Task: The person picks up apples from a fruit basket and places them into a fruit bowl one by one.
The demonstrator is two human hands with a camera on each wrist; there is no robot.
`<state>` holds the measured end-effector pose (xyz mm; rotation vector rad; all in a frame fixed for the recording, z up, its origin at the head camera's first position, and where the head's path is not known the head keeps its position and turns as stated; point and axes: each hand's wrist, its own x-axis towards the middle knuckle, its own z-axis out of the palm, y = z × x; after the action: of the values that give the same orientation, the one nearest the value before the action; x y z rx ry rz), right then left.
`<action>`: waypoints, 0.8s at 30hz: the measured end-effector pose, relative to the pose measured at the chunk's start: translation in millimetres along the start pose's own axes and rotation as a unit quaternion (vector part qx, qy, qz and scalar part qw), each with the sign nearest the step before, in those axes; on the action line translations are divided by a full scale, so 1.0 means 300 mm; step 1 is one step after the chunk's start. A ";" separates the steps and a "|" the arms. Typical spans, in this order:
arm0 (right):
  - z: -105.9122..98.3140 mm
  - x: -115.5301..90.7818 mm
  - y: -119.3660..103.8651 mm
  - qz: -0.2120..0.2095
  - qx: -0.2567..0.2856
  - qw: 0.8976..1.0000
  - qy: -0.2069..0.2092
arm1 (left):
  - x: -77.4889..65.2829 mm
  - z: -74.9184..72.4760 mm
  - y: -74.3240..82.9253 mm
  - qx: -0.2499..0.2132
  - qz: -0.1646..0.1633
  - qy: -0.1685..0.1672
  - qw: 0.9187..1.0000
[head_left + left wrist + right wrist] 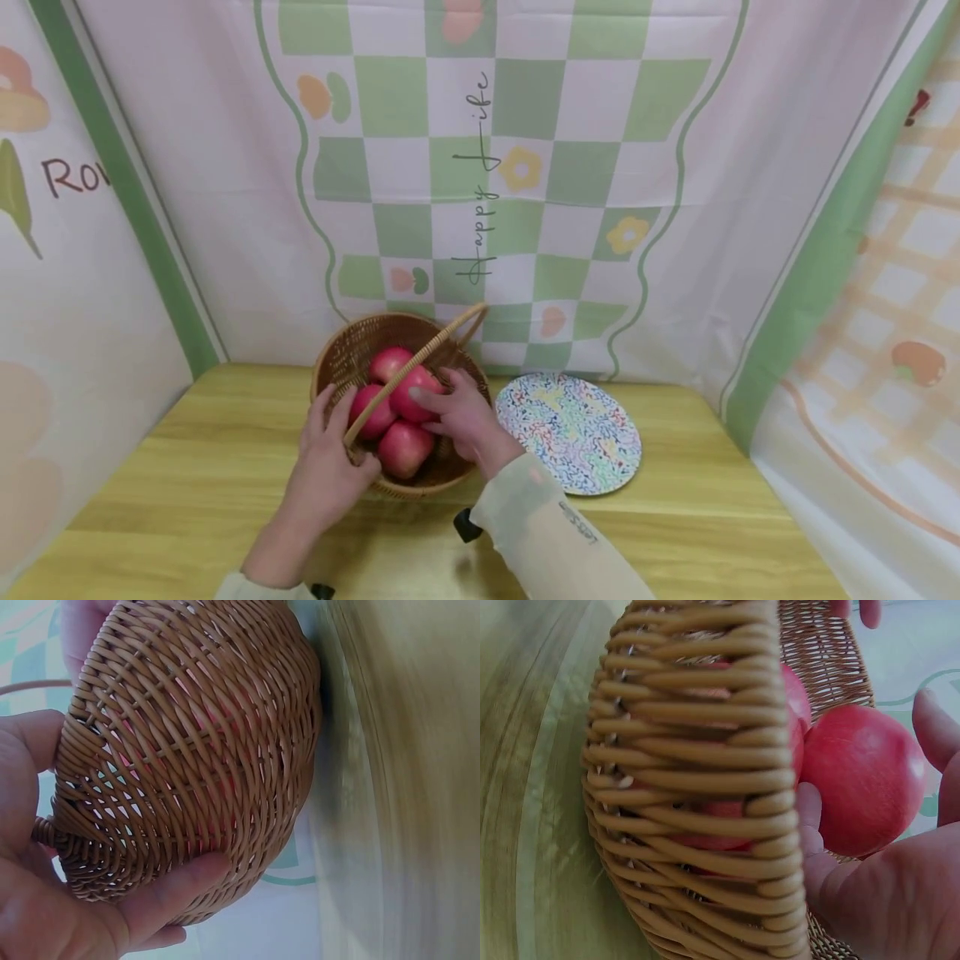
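Red, likely slick apple [408, 402]: cup its middle. Right fingers [438, 403] spread at its three o'clock, grip unclear; left fingers [318, 408] grip the basket [339, 354]

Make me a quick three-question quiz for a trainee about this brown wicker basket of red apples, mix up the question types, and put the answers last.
1. How many round red apples can you count in the round brown wicker basket in the head view?
2. True or false: the flat, round, multicoloured squiggle-patterned disc lies inside the basket.
3. The person's left hand grips: A, the disc; B, the basket; C, the green-and-white checked backdrop.

Key:
1. Four.
2. False; it lies on the yellowish wood-grain table, to the basket's right in the head view.
3. B.
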<state>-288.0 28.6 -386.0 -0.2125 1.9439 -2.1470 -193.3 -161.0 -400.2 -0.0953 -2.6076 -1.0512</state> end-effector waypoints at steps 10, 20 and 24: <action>0.009 0.011 0.014 -0.014 -0.042 0.999 0.002 | 0.005 -0.009 -0.009 0.004 0.000 -0.010 1.000; 0.011 0.008 0.044 -0.071 -0.052 0.995 0.036 | 0.008 -0.003 -0.021 -0.003 0.001 -0.001 1.000; 0.010 0.009 0.045 -0.089 -0.077 0.993 0.015 | 0.010 -0.002 -0.027 -0.006 0.002 0.002 1.000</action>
<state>-288.7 23.7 -399.2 -0.3965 2.1859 -2.1167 -197.5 -167.5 -404.1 -0.1015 -2.5976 -1.0647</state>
